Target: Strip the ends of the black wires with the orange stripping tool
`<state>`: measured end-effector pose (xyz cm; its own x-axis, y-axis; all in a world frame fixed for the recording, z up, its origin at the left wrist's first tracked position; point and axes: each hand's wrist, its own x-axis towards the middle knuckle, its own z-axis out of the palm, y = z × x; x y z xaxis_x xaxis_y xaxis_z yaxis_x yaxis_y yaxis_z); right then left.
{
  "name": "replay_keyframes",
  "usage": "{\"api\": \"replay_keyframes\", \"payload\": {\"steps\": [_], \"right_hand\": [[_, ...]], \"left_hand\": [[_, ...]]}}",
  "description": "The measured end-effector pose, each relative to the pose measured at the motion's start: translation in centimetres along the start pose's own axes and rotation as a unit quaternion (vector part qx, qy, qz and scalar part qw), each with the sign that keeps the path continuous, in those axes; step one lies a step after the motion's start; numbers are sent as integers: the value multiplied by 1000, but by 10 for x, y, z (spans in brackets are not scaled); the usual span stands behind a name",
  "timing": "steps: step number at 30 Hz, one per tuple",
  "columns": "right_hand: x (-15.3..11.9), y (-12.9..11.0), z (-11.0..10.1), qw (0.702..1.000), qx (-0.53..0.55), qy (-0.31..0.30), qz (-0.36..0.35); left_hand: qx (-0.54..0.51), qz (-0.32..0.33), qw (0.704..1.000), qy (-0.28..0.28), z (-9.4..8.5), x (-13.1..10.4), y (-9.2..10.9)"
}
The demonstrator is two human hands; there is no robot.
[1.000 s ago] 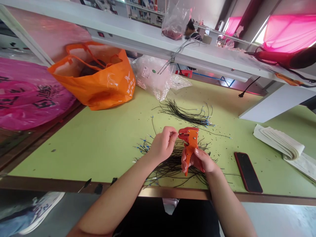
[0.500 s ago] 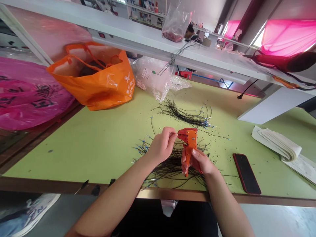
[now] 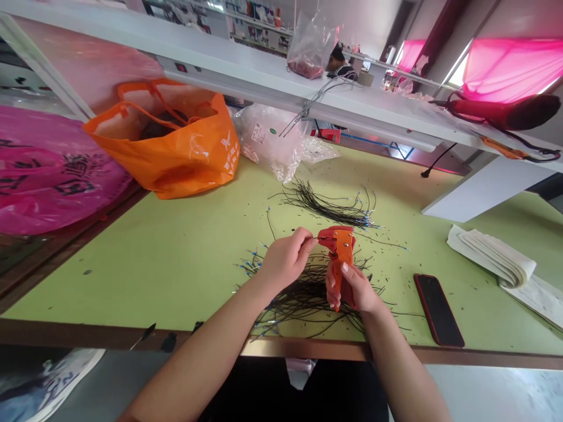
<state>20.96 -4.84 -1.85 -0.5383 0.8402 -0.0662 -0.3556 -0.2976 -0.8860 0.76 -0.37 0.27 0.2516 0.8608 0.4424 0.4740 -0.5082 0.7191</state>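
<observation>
My right hand (image 3: 350, 286) is wrapped round the handles of an orange and red wire stripper (image 3: 344, 243), held upright over the bench. Just left of the tool's jaws, my left hand (image 3: 292, 255) is closed in a pinch on a thin black wire (image 3: 316, 238), whose end reaches the jaws. Beneath both hands lies a large pile of black wires (image 3: 308, 293) with blue and bare ends. A smaller bundle of black wires (image 3: 323, 205) rests behind them, its blue ends pointing right.
A phone (image 3: 438, 309) and folded white cloth or paper (image 3: 492, 255) lie at the right. An orange bag (image 3: 193, 152), a pink bag (image 3: 57, 170) and a clear plastic bag (image 3: 272, 140) stand left and behind. A white shelf (image 3: 246, 64) crosses above; a person sits beyond.
The handles of the stripper are squeezed closer together in my right hand, and the tool has shifted slightly right. My left hand keeps its pinch beside the jaws.
</observation>
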Motion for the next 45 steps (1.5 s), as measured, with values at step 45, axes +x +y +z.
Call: {"api": "replay_keyframes", "payload": {"steps": [45], "right_hand": [[0, 1, -1, 985, -13, 0, -170]], "left_hand": [[-333, -91, 934, 88, -3, -4, -18]]}}
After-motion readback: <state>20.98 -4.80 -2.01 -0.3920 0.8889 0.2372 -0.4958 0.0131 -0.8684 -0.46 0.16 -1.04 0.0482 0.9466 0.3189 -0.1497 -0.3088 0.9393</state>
